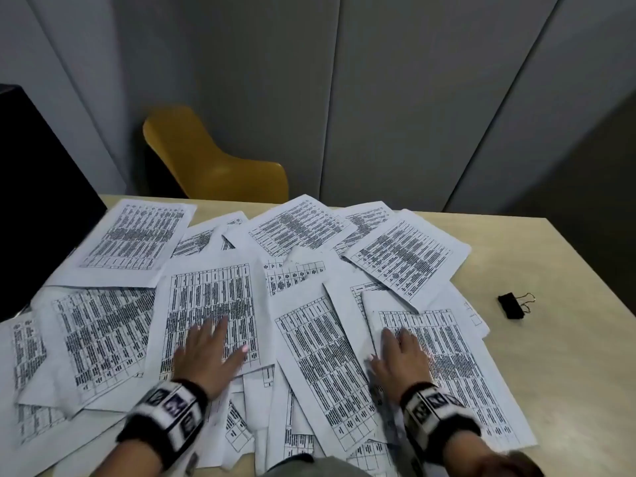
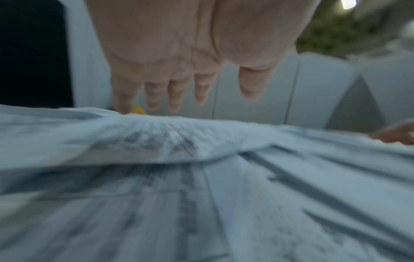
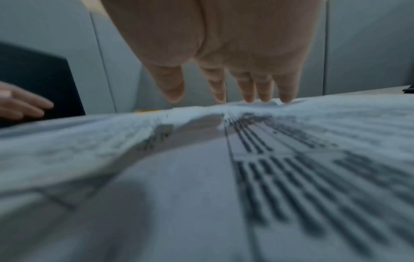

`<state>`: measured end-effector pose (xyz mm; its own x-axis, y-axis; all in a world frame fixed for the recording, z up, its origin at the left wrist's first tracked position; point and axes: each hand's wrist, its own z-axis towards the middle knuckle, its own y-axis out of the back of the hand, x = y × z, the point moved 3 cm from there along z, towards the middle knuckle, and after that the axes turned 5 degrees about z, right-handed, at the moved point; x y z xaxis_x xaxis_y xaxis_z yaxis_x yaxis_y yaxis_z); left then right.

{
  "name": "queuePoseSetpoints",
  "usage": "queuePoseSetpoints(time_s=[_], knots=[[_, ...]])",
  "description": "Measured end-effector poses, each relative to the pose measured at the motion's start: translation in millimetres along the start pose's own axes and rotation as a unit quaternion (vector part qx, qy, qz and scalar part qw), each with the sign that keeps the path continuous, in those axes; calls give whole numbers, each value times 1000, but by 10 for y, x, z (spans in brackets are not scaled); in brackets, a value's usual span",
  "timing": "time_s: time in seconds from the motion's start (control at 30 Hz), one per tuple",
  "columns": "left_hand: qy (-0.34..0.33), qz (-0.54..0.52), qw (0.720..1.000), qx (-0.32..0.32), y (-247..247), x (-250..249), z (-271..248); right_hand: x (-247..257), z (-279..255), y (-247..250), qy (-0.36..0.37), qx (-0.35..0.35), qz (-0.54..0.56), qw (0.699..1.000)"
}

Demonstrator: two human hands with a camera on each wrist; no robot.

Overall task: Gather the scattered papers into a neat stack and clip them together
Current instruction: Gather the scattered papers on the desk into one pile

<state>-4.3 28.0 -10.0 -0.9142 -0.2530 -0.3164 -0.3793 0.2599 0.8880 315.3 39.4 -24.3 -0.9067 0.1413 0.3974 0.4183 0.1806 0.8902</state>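
Several printed papers (image 1: 303, 228) with dense tables lie scattered and overlapping across the table. My left hand (image 1: 210, 352) is spread flat, palm down, over a sheet (image 1: 213, 297) near the middle. My right hand (image 1: 401, 359) is likewise flat with straight fingers over another sheet (image 1: 457, 359) on the right side. A black binder clip (image 1: 512, 305) lies alone on the bare table to the right, apart from both hands. In the left wrist view the left fingers (image 2: 174, 95) hang straight just above blurred paper (image 2: 156, 141). In the right wrist view the right fingertips (image 3: 264, 95) touch the paper (image 3: 291, 159).
The light wooden table (image 1: 568, 339) has bare surface at the right, around the clip. A yellow chair (image 1: 206, 160) stands behind the table's far edge. A dark monitor or panel (image 1: 38, 201) stands at the left edge. Grey wall panels (image 1: 378, 98) are behind.
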Motion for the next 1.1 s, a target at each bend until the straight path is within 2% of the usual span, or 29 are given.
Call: queuePoseSetpoints(time_s=[0.07,0.13,0.27,0.33,0.37,0.43,0.47,0.5,0.53,0.6,0.63,0.77,0.83,0.9,1.0,1.1], knots=[[17,53,995,83,-158,-124,34,78,17,-99,-50,94,-32,994],[-6,81,987,136,-285,-283,-24,242,12,-137,-22,133,-40,990],[-72,104,983,135,-462,-339,-166,549,-95,-283,61,189,-23,980],[-111,38,989,92,-425,-324,-244,621,-142,-238,96,181,65,977],[-116,-40,991,57,-364,-294,-271,602,-139,-192,94,158,113,976],[-89,-177,980,-15,-242,-151,-270,419,-72,-86,62,45,144,987],[-58,-185,979,-63,-198,-36,-227,283,-28,-25,22,-12,115,993],[-17,-143,985,-96,-152,78,-177,147,-2,26,-32,-37,70,996],[27,-95,989,-111,-115,193,-110,23,20,62,-91,-33,34,995],[95,-45,991,-80,-77,347,-3,-143,48,81,-168,11,1,986],[104,-39,992,-59,-66,359,21,-171,51,87,-175,25,-5,984],[73,-9,997,-18,-89,204,54,-44,49,94,-124,32,-21,992],[70,-58,996,-20,-119,146,55,-5,67,114,-130,17,-22,991],[75,-156,984,-30,-126,117,46,-47,153,165,-144,9,-20,989],[101,-262,959,-22,-125,85,-16,-129,299,216,-127,80,34,988],[95,-260,961,-3,-170,69,-49,-117,316,159,-85,149,39,984]])
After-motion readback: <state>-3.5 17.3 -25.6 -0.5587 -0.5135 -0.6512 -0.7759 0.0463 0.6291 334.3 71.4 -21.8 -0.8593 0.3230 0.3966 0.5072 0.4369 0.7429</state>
